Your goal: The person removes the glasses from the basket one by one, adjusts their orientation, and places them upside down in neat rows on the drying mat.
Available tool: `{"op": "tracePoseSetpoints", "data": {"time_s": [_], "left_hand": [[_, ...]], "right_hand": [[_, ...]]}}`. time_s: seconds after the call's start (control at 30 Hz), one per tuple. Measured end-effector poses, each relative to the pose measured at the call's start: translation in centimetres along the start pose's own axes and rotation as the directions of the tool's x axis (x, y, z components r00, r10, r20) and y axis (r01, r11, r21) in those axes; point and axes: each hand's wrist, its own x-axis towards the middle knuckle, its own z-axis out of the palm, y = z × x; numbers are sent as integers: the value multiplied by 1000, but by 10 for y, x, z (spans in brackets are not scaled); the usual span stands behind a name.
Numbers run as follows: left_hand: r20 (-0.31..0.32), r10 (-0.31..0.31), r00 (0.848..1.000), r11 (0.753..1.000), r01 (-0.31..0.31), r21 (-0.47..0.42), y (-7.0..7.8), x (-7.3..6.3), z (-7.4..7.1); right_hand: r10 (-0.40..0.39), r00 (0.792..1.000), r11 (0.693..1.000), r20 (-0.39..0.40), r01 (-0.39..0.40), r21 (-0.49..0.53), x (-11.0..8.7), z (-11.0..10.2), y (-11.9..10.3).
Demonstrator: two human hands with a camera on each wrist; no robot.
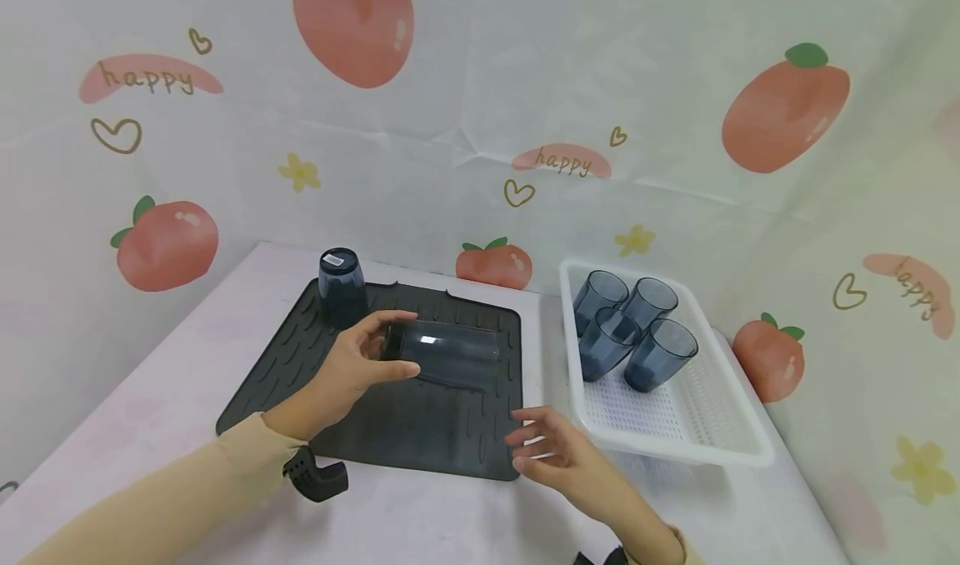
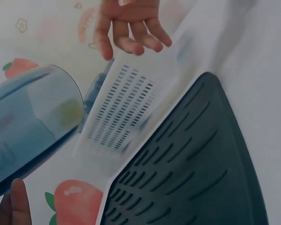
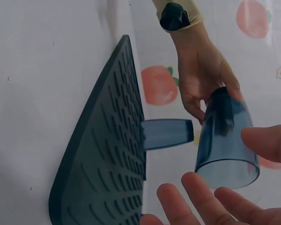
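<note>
My left hand (image 1: 352, 365) grips a blue-tinted drinking glass (image 1: 453, 352) by its base end, thumb on the near side. The glass lies sideways in the air above a dark drying mat (image 1: 405, 440), its mouth pointing right. Apart from it, my right hand (image 1: 558, 461) is held near the mat's right front corner, fingers loosely bent and holding nothing. In the right wrist view the right fingers (image 3: 201, 197) are spread near the mouth of the held glass (image 3: 227, 150). A second glass (image 1: 342, 286) stands upside down at the mat's back left corner.
To the right stands a white plastic basket (image 1: 720, 448) with several blue glasses (image 1: 660, 352) standing mouth up at its back left. A white cloth with printed fruit (image 1: 787, 119) hangs behind the table. The table's white surface (image 1: 420, 515) shows in front of the mat.
</note>
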Motion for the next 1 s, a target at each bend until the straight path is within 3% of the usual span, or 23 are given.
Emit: {"op": "tracePoseSetpoints", "data": {"time_s": [0.23, 0.57, 1.0], "left_hand": [[-52, -17, 999, 993, 22, 115, 6, 2, -2], [-101, 29, 994, 976, -6, 216, 12, 12, -11], [-134, 27, 991, 958, 13, 288, 12, 27, -23]], "right_hand": [[24, 1000, 1000, 7, -24, 3, -1, 2, 0], [15, 1000, 999, 8, -15, 46, -1, 4, 0], [19, 1000, 1000, 6, -19, 23, -1, 4, -3]]}}
